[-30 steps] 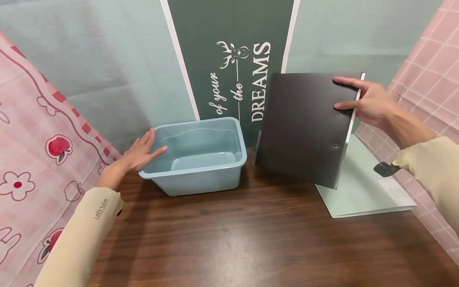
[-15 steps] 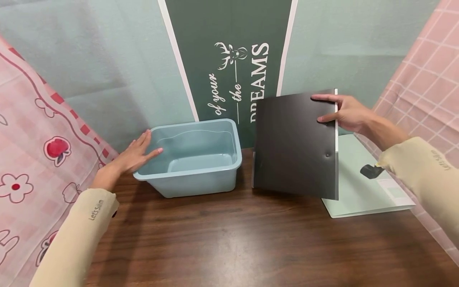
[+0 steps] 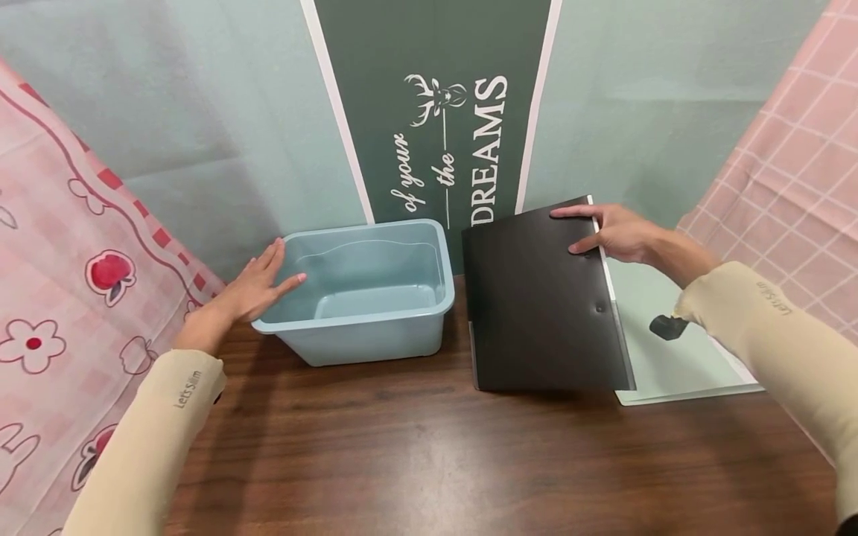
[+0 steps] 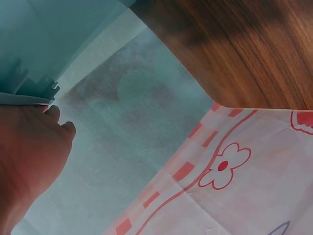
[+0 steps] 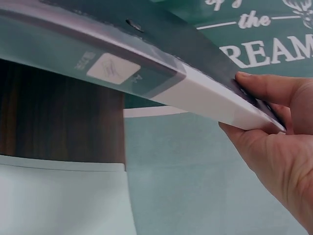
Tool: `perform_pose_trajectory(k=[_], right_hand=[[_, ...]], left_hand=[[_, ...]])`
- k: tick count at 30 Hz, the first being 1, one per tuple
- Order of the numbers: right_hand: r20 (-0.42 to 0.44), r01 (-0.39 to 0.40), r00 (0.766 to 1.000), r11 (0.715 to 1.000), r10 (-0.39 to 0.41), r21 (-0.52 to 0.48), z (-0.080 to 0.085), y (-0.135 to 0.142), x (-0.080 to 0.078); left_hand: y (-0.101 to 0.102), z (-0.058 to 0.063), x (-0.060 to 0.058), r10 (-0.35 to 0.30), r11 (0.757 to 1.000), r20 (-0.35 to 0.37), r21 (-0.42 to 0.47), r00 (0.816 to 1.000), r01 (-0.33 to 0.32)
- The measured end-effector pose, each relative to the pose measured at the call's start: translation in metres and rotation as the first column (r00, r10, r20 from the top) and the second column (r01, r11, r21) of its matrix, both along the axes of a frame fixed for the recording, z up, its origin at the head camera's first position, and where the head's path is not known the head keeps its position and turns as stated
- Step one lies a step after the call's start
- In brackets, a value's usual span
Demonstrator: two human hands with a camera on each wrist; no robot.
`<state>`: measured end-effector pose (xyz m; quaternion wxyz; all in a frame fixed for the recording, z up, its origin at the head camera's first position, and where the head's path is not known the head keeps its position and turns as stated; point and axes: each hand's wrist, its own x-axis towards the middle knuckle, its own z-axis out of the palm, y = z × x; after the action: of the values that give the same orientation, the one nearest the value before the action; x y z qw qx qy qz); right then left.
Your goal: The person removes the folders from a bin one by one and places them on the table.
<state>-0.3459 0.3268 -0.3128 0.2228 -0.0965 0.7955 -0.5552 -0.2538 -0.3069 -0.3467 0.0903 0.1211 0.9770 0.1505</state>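
My right hand [image 3: 626, 232] grips a black file folder [image 3: 536, 305] by the upper end of its spine edge. The folder stands tilted above the table, to the right of a blue plastic bin [image 3: 362, 342]. In the right wrist view, the folder's spine [image 5: 210, 95] is white near the right hand [image 5: 279, 132] and bears a small label farther along. At the bin's left end, my left hand [image 3: 251, 290] rests on the rim with straight fingers, the thumb over the inside. Only part of the left hand [image 4: 34, 152] shows beside the bin [image 4: 34, 39] in the left wrist view.
A pale green folder [image 3: 660, 357] lies on the wooden table [image 3: 402, 461] at the right, partly hidden by the black folder and right arm. Behind hangs a green cloth [image 3: 429, 45] with white lettering. Pink cloths [image 3: 40, 260] hang along the left and right sides.
The black folder has moved left, down and nearer in my right hand, closer to the bin. More of the pale green folder's upper part is hidden by the arm. The left hand stays at the bin.
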Motion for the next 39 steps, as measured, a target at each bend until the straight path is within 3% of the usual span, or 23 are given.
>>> perform_pose_trajectory(k=[9,22,29,39], right_hand=[[-0.010,-0.086,0.996,0.993,0.087,0.077,-0.019,-0.010,-0.006],[-0.056,-0.120,0.990,0.973,0.133,0.196,-0.050,-0.017,-0.019],[-0.080,-0.143,0.982,0.954,0.169,0.262,-0.060,-0.020,-0.022],[-0.180,-0.128,0.959,0.902,0.219,0.411,-0.076,-0.026,-0.023]], left_hand=[[0.004,0.002,0.001,0.010,1.000,-0.024,-0.021,1.000,-0.011],[0.006,0.002,0.001,0.022,0.998,-0.032,-0.052,0.999,-0.023],[0.008,0.003,0.002,0.030,0.998,-0.026,-0.053,0.999,-0.032],[0.008,0.002,0.001,0.034,0.998,-0.026,-0.049,0.999,-0.035]])
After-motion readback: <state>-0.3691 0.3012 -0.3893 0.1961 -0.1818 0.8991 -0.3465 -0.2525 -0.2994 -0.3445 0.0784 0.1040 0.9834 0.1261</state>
